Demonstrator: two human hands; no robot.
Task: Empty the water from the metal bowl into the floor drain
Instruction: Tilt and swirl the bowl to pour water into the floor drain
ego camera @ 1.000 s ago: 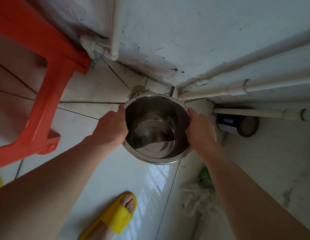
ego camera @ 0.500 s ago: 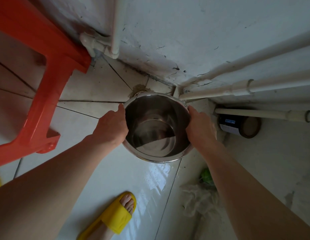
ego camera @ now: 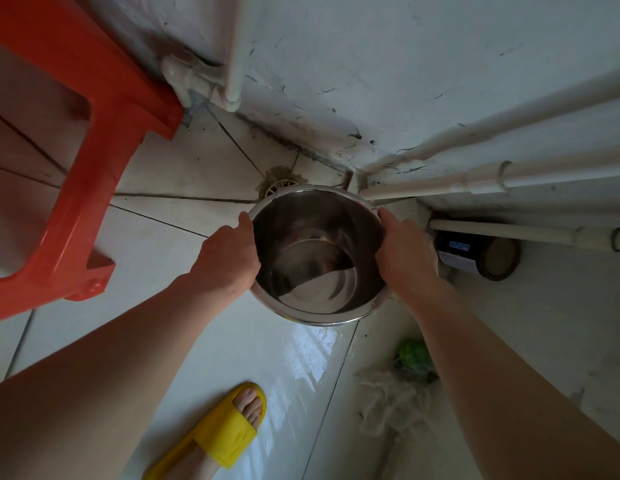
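— Water's barely left in that metal bowl (ego camera: pixel 315 258), by the look of it; just a shallow pool at the bottom.

— Where's it being held?

— Over the tiles in the corner, far rim just above the floor drain (ego camera: pixel 280 186), which peeks out behind it. Left hand (ego camera: pixel 227 263) is clamped on the left side of the rim, right hand (ego camera: pixel 407 256) on the right side, both grasping the bowl firmly.

— So the pouring's under way?

— I'd say it's the tail end or the pause before a final tip. The bowl looks only slightly tilted, mouth facing up towards the person.

— What's needed next?

— Tip the far edge down further, right over the drain, so the dregs run in and not across the wet tiles by the yellow slipper (ego camera: pixel 215 434). The red stool (ego camera: pixel 80 188) stands well clear on the left.
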